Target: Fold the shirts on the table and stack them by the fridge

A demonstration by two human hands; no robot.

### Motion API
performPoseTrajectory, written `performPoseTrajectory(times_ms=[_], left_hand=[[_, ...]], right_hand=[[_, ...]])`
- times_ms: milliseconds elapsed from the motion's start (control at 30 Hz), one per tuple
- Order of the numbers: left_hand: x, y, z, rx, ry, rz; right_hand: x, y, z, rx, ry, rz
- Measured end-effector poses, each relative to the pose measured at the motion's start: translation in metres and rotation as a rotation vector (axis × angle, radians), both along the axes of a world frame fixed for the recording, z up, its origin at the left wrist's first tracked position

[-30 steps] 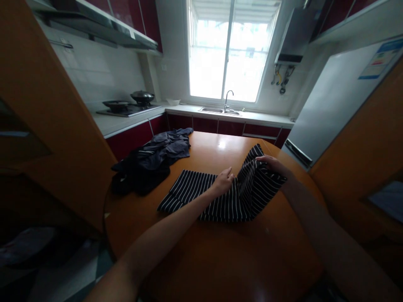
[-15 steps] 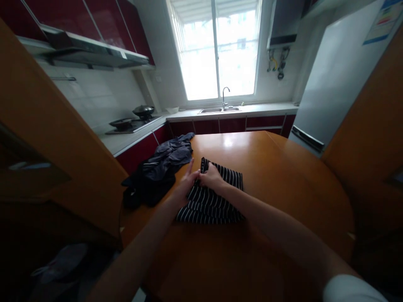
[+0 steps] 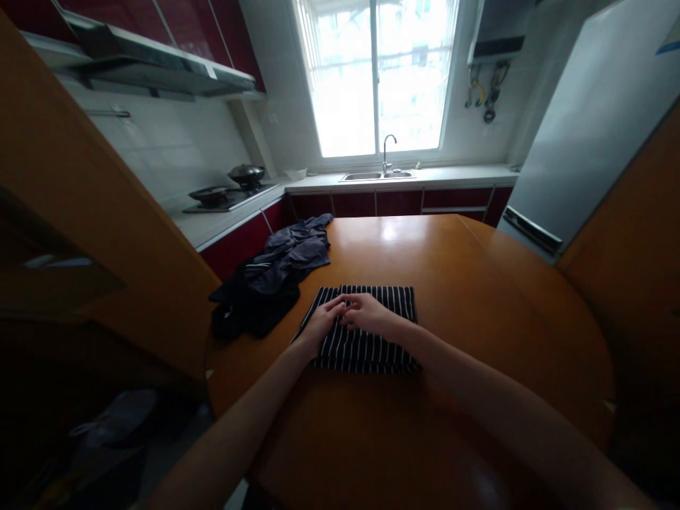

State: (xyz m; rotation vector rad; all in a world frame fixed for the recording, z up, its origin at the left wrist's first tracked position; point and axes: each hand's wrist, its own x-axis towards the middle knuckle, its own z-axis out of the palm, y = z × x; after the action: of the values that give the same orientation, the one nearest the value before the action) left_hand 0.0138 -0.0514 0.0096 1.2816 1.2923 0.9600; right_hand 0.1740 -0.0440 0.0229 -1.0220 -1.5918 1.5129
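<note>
Left hand [image 3: 321,323], right hand [image 3: 367,314] equally near; folded black white-striped cloth [image 3: 366,348] directly beneath, long axis left-right. Fingers half-curled; can't tell grip.

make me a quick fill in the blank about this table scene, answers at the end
1. The folded cloth has ____ lines on black.
2. In the picture, the pile of dark clothes lies to the ____ of the folded cloth.
3. Behind the faucet, daylight comes through the ____.

Missing words: white; left; window.
</note>
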Motion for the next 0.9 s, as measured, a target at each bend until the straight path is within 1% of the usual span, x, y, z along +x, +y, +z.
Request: performPoseTrajectory(times_ms=[33, 67, 133, 167, 200, 233, 267, 333, 433, 500, 567, 667, 800, 900], left_hand=[[0.001, -0.002, 0.000, 0.004, 0.003, 0.003], [0.002, -0.003, 0.001, 0.013, 0.005, 0.010], [0.003, -0.007, 0.004, 0.051, 0.025, 0.014], [0.003, -0.008, 0.007, 0.075, 0.038, 0.009], [0.003, -0.009, 0.010, 0.094, 0.048, 0.005], [0.003, -0.009, 0.015, 0.114, 0.056, 0.003], [0.001, -0.009, 0.021, 0.134, 0.063, 0.003], [-0.003, -0.009, 0.035, 0.178, 0.077, 0.008], [-0.015, -0.006, 0.051, 0.190, 0.094, 0.016], [-0.025, -0.005, 0.055, 0.158, 0.096, 0.022], [-0.035, -0.004, 0.051, 0.122, 0.097, 0.027], [-0.050, -0.005, 0.037, 0.092, 0.116, 0.032], [-0.065, -0.008, 0.018, 0.120, 0.161, 0.006], [-0.072, -0.009, 0.009, 0.145, 0.184, -0.021]], right_hand=[[0.013, 0.001, 0.004, 0.064, -0.024, -0.017], [0.028, 0.004, 0.007, 0.149, -0.062, -0.073], [0.061, 0.014, 0.011, 0.341, -0.167, -0.289], [0.077, 0.021, 0.012, 0.399, -0.225, -0.399], [0.092, 0.028, 0.011, 0.421, -0.270, -0.479], [0.104, 0.034, 0.009, 0.418, -0.297, -0.532], [0.114, 0.040, 0.007, 0.395, -0.310, -0.555], [0.124, 0.049, -0.001, 0.341, -0.305, -0.537], [0.122, 0.055, -0.013, 0.302, -0.291, -0.454], [0.117, 0.056, -0.019, 0.300, -0.290, -0.407], [0.111, 0.059, -0.022, 0.305, -0.306, -0.375], [0.105, 0.064, -0.026, 0.307, -0.358, -0.360], [0.099, 0.070, -0.029, 0.301, -0.435, -0.375], [0.093, 0.071, -0.029, 0.331, -0.518, -0.371]])
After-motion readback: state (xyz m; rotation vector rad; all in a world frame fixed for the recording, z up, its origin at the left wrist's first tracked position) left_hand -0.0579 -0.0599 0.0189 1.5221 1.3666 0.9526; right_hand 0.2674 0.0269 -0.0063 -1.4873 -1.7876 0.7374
